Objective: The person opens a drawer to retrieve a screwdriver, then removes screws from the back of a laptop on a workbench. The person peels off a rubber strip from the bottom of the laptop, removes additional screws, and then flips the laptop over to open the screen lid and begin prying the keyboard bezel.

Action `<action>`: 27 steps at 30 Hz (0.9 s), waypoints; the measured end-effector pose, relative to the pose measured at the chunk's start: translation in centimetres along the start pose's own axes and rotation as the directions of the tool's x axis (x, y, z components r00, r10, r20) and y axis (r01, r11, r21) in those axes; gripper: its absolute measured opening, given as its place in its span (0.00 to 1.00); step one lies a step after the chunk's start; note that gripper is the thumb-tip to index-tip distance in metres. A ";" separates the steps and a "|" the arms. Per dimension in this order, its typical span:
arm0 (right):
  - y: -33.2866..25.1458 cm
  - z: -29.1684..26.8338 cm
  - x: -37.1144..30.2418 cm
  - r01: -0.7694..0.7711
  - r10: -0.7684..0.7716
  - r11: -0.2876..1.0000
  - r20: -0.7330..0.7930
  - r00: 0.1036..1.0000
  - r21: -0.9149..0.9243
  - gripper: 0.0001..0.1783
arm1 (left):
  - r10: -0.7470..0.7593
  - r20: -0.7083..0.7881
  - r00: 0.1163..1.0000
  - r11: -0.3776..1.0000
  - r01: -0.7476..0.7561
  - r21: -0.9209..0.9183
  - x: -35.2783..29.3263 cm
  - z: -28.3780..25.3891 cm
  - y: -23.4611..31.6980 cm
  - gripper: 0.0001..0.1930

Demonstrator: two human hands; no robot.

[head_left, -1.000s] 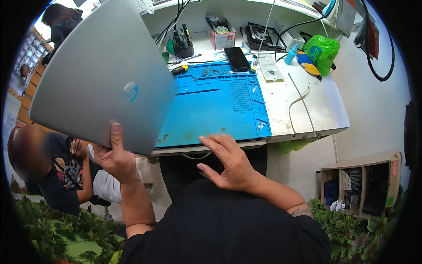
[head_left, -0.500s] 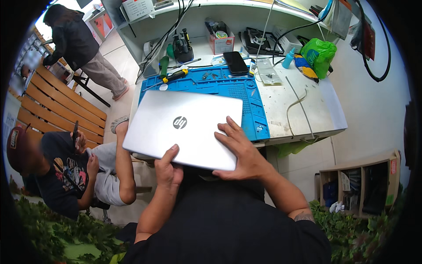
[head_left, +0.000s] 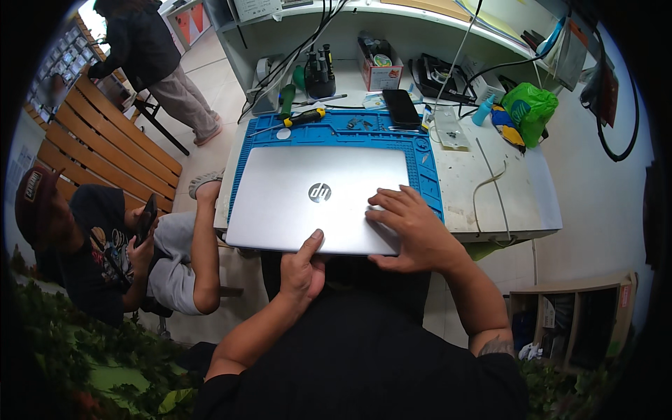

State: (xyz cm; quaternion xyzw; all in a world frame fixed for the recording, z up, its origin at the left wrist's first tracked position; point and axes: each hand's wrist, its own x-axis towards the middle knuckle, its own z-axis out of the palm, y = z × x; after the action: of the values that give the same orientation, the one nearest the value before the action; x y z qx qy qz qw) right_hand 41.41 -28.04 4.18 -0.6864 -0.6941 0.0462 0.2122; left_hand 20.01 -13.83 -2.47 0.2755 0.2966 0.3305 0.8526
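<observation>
A closed silver laptop [head_left: 280, 210] lies before me, its lid facing up, over the near part of a blue work mat [head_left: 428, 185]. Its near edge reaches past the front of the table. My left hand [head_left: 304, 274] grips that edge, thumb on top of the lid and fingers partly hidden beneath. On the right part of the lid rests my right hand [head_left: 413, 231], fingers spread and thumb by the near edge. Beyond the laptop, a yellow-and-black screwdriver [head_left: 304, 117] and small parts [head_left: 360, 124] lie on the mat.
A black phone [head_left: 400, 108] sits at the mat's far edge. Behind stand a tool holder [head_left: 320, 77] and a red-and-white box [head_left: 380, 70]. A green plastic bag [head_left: 530, 108] and blue bottle [head_left: 483, 110] are at right. A seated person [head_left: 91, 245] is close by on the left.
The laptop has turned so its near edge runs straighter across my view. Both hands have stayed on it. The whole view has shifted slightly, and the seated person's phone hand has moved.
</observation>
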 end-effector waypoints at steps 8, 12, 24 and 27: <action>-0.9 1.1 2.7 0.107 -0.110 0.993 0.073 0.991 0.043 0.34 | -0.112 0.332 0.937 0.988 0.070 0.135 -0.7 -6.0 0.4 0.18; -1.0 2.1 3.1 0.119 -0.120 0.993 0.162 0.979 0.019 0.34 | -0.114 0.332 0.937 0.970 0.032 0.241 -0.7 -7.6 0.0 0.17; -1.8 1.4 1.5 0.547 -0.575 0.764 0.022 0.818 -0.342 0.17 | 0.048 0.199 0.979 0.968 -0.094 0.231 0.3 -8.4 -0.5 0.16; -2.1 -1.1 2.2 0.544 -0.584 0.742 0.022 0.811 -0.393 0.19 | 0.040 0.187 0.982 0.971 -0.082 0.224 0.3 -7.8 -0.1 0.16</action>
State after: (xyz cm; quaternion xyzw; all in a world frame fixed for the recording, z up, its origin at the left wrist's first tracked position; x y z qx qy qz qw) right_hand 39.87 -26.30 6.40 -0.4729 -0.8525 -0.1911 0.1142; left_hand 14.89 -11.56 -7.90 0.4104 0.2454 0.2935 0.8278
